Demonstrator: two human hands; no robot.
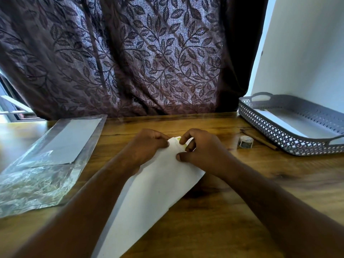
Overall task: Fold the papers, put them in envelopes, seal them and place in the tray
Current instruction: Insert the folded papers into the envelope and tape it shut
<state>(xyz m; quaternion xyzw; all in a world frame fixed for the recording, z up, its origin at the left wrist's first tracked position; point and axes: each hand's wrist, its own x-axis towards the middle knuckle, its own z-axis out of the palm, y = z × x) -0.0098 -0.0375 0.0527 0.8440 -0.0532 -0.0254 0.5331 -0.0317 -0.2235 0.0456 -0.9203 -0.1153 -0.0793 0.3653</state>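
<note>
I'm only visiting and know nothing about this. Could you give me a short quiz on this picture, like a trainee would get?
1. True or false: the left hand and right hand both hold the far end of the white envelope.
2. Where on the table is the grey tray? A) far left B) far right C) beneath the forearms
3. Fill in: the small tape roll stands between the right hand and the ____.
Key: 1 true; 2 B; 3 tray.
</note>
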